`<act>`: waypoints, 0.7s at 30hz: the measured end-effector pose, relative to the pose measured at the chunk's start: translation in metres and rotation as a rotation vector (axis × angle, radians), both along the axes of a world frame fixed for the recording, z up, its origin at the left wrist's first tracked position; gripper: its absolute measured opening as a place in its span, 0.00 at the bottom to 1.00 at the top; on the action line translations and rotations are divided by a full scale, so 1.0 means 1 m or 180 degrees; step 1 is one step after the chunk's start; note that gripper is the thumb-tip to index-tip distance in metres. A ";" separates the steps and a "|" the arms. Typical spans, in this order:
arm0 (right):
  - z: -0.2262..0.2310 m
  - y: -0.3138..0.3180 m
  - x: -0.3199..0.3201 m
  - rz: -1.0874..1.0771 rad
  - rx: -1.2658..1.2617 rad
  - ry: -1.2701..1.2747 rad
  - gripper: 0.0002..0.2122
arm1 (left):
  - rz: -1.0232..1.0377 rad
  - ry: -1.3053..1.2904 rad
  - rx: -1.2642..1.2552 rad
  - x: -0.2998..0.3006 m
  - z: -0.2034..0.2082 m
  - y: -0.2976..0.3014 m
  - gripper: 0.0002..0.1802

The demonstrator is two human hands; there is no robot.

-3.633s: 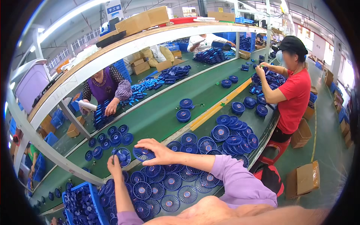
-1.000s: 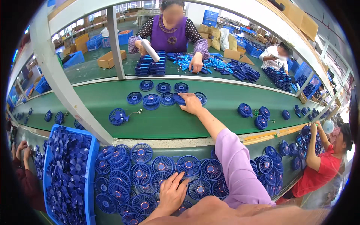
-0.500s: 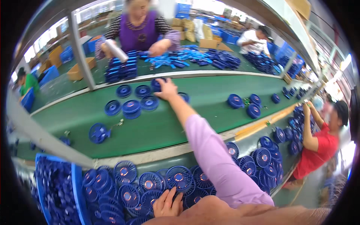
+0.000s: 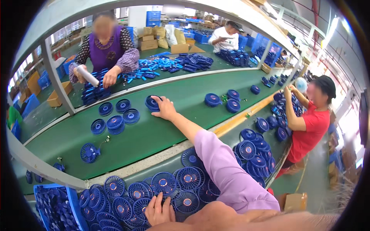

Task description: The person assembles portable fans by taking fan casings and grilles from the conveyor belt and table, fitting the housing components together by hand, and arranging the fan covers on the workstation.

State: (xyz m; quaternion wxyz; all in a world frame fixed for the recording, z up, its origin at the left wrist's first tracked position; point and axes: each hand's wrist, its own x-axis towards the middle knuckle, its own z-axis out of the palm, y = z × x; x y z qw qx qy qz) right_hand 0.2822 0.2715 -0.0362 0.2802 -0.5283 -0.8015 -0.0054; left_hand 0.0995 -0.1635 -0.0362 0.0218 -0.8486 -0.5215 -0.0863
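Over the green belt (image 4: 131, 148), the right hand (image 4: 166, 109) pinches blue fan covers (image 4: 150, 104) at the rim; a light, level grip suits. The left hand (image 4: 160, 211) rests, fingers slightly spread, on piled grilles (image 4: 164, 182).

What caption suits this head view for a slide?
Right hand grasping a round blue part above a green belt, left hand over blue grilles.

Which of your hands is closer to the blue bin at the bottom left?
Left. The left hand is at the fan covers, right of the bin. The right hand is farther off, over the green belt, touching a fan part.
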 end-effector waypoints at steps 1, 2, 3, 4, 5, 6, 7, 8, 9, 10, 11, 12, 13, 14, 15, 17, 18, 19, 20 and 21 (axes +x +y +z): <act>0.001 0.004 0.015 -0.0011 0.0008 -0.0021 0.42 | 0.0602 -0.1125 -0.0354 0.023 0.020 -0.004 0.21; 0.004 0.006 0.022 0.0018 -0.0006 -0.0020 0.41 | 0.0475 -0.0941 0.0431 0.028 0.018 -0.001 0.17; 0.011 -0.002 0.007 0.0028 -0.0089 -0.0046 0.39 | 0.0680 -0.1057 0.0548 0.029 0.023 -0.003 0.17; 0.019 -0.004 0.019 0.0300 -0.0155 0.0091 0.38 | 0.0813 -0.1228 0.0665 0.036 0.030 -0.002 0.17; 0.027 -0.007 0.026 0.0607 -0.0223 0.0241 0.38 | 0.0789 -0.1320 0.0545 0.036 0.035 -0.004 0.17; 0.033 -0.019 0.026 0.0595 -0.0296 0.0207 0.37 | 0.0827 -0.1267 0.0509 0.033 0.040 -0.005 0.17; 0.039 -0.026 0.046 0.0708 -0.0425 0.0283 0.37 | 0.0834 -0.1250 0.0502 0.035 0.044 -0.005 0.17; 0.046 -0.040 0.064 0.0776 -0.0518 0.0457 0.38 | 0.0831 -0.1246 0.0492 0.035 0.043 -0.004 0.17; 0.052 -0.054 0.088 0.0652 -0.0632 0.0529 0.39 | 0.0805 -0.1281 0.0516 0.036 0.042 -0.002 0.17; 0.059 -0.073 0.105 0.0542 -0.0721 0.0639 0.39 | 0.0812 -0.1286 0.0543 0.033 0.040 -0.003 0.17; 0.068 -0.088 0.138 0.0358 -0.0836 0.0553 0.39 | 0.0774 -0.1308 0.0548 0.036 0.041 -0.002 0.18; 0.075 -0.103 0.166 0.0315 -0.0980 0.0500 0.39 | 0.0779 -0.1297 0.0541 0.036 0.042 -0.003 0.17; 0.082 -0.120 0.198 0.0227 -0.0995 0.0369 0.40 | 0.0741 -0.1321 0.0539 0.039 0.042 -0.002 0.17; 0.086 -0.134 0.224 0.0166 -0.1124 0.0229 0.39 | 0.0756 -0.1404 0.0503 0.039 0.041 -0.004 0.16; 0.089 -0.147 0.247 0.0096 -0.1245 0.0090 0.38 | 0.0739 -0.1419 0.0535 0.040 0.040 -0.004 0.16; 0.090 -0.175 0.276 0.0273 -0.1977 0.0162 0.36 | 0.0744 -0.1405 0.0604 0.040 0.038 -0.006 0.15; 0.091 -0.187 0.284 0.0486 -0.2168 -0.0003 0.36 | 0.0736 -0.1411 0.0615 0.040 0.037 -0.006 0.15; 0.091 -0.196 0.290 0.0702 -0.2355 -0.0170 0.35 | 0.0730 -0.1415 0.0629 0.041 0.038 -0.006 0.15; 0.093 -0.205 0.288 0.0839 -0.2490 0.0029 0.29 | 0.0725 -0.1428 0.0667 0.041 0.040 -0.006 0.15; 0.101 -0.211 0.283 0.0848 -0.2486 0.0041 0.29 | 0.0728 -0.1414 0.0671 0.040 0.040 -0.007 0.15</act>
